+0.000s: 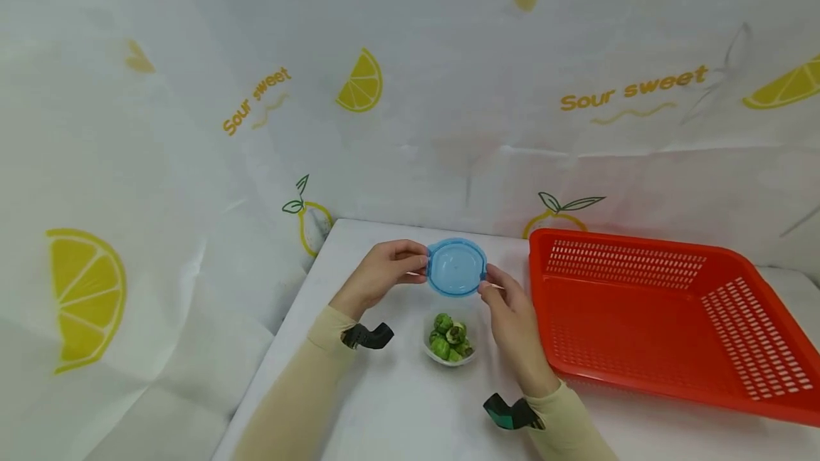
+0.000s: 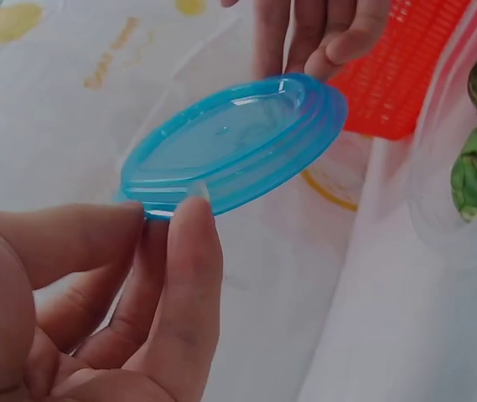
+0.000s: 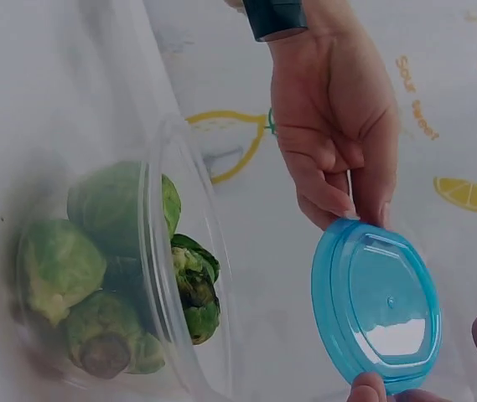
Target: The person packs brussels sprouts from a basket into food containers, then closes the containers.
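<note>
A translucent blue plastic lid [image 1: 456, 269] is held up between both hands, beyond a small clear bowl [image 1: 440, 358]. My left hand [image 1: 387, 272] pinches its left edge between thumb and fingers, seen close up in the left wrist view. The right hand [image 1: 515, 319] grips the opposite edge; only its fingertips [image 3: 368, 388] show in the right wrist view. Several Brussels sprouts [image 3: 108, 268] fill the bowl, some rising above its rim. The bowl stands upright on the table, nearer to me than the lid, between my forearms.
A large red plastic basket [image 1: 640, 333] with slotted sides stands right of my right hand. The white-covered table [image 1: 397, 411] meets a hanging white sheet [image 1: 435, 105] printed with lemons behind it. Dark bands circle both wrists.
</note>
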`<state>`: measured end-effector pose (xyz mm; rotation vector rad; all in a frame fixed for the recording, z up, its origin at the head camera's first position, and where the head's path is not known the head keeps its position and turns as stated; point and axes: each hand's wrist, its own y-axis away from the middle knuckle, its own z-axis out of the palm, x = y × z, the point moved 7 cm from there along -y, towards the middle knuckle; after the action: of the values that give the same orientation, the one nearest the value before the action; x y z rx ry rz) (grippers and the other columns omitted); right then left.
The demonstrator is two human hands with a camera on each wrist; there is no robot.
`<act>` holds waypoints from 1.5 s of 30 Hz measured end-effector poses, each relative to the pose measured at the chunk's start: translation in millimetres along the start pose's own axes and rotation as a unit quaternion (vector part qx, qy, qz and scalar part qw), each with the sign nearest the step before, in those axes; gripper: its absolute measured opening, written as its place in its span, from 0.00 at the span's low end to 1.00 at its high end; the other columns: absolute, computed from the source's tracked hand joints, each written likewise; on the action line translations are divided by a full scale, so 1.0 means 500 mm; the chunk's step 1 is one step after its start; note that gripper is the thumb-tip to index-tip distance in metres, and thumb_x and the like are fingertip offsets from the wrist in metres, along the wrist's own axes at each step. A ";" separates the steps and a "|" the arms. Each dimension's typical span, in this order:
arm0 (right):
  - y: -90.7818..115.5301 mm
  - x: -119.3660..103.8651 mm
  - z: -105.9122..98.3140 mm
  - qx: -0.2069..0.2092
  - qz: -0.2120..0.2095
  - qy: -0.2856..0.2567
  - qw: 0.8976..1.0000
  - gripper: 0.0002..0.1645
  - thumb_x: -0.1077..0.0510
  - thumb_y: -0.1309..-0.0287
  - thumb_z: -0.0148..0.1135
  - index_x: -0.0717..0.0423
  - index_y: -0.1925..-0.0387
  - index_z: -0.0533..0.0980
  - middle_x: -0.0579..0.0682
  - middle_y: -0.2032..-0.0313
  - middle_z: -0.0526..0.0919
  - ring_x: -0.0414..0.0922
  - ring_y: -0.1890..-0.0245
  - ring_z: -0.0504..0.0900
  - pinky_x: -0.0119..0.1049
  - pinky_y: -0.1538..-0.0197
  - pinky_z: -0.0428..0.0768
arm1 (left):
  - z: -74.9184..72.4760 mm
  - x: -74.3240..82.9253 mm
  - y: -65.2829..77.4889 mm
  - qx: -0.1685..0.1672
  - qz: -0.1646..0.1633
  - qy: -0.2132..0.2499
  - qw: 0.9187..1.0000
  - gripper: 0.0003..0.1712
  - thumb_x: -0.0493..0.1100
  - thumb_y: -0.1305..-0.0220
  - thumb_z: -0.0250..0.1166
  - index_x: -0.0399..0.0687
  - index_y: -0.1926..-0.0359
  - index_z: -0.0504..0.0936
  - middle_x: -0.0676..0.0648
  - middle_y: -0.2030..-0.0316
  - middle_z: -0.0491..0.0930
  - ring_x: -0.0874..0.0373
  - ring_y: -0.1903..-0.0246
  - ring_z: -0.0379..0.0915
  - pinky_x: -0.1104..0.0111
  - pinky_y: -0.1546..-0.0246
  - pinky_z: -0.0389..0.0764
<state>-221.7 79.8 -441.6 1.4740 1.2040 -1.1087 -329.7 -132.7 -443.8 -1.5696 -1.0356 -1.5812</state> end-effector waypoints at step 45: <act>0.072 0.048 0.002 0.005 -0.101 0.126 0.987 0.18 0.71 0.30 0.66 0.55 0.43 0.84 0.52 0.36 0.79 0.51 0.35 0.82 0.44 0.33 0.83 | 0.032 -0.061 0.107 0.032 -0.104 -0.058 0.992 0.23 0.35 0.33 0.75 0.33 0.39 0.83 0.43 0.58 0.91 0.58 0.66 0.89 0.65 0.59 0.94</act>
<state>-183.2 78.9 -461.6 1.5608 1.5526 -1.0850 -273.3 -145.1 -470.4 -1.5668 -1.3365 -1.5900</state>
